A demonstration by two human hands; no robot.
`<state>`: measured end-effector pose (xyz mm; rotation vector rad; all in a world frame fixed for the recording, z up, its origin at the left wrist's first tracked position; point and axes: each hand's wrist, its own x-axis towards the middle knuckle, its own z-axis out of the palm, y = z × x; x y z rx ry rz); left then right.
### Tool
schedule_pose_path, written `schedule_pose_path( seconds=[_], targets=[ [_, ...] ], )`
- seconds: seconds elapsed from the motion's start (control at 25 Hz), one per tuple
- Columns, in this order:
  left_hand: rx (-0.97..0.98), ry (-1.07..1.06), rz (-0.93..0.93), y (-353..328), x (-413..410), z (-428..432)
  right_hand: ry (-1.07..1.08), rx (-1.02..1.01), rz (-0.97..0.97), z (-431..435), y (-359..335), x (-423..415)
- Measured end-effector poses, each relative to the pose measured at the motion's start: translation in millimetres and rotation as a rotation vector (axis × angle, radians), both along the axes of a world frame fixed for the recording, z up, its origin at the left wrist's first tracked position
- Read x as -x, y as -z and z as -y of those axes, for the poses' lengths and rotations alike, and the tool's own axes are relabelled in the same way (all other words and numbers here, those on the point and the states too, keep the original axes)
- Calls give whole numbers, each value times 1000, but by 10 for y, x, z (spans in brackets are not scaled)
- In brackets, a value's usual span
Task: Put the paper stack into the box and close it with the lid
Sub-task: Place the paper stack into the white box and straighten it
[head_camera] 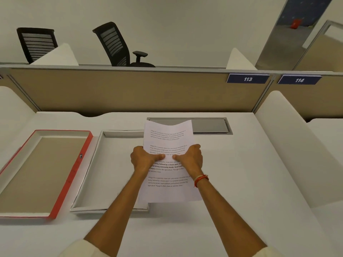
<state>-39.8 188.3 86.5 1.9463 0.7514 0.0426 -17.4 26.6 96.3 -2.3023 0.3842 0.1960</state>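
Observation:
A white paper stack with printed text is held above the desk, its left part over the right side of the box. My left hand grips its left edge and my right hand grips its right edge, thumbs on top near the middle. The shallow white box lies open on the desk to the left of the stack, with nothing inside that I can see. Further left lies the red-edged lid, upturned, showing its brown inside.
The white desk has a grey cable hatch behind the paper. A tan partition with number signs 113 and 114 closes the back. White side dividers stand left and right. Two black office chairs stand beyond the partition.

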Motion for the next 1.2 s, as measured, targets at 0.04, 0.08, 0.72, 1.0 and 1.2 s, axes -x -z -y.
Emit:
schedule_pose_path(
  seconds=[0.04, 0.08, 0.72, 1.0, 1.2],
  targets=[
    [-8, -1, -3, 3, 22, -135, -9, 0, -5, -135, 1, 20],
    [-18, -2, -7, 7, 41, -264, -17, -1, -11, -265, 4, 31],
    [-49, 36, -76, 280, 155, -1727, -93, -8, -112, -1724, 291, 101],
    [-51, 114, -94, 466, 42, -1898, -146, -17, -158, -1806, 523, -14],
    [-66, 101, -121, 603, 66, -2009, -253, -14, -168, -1853, 708, -71]
  ],
)
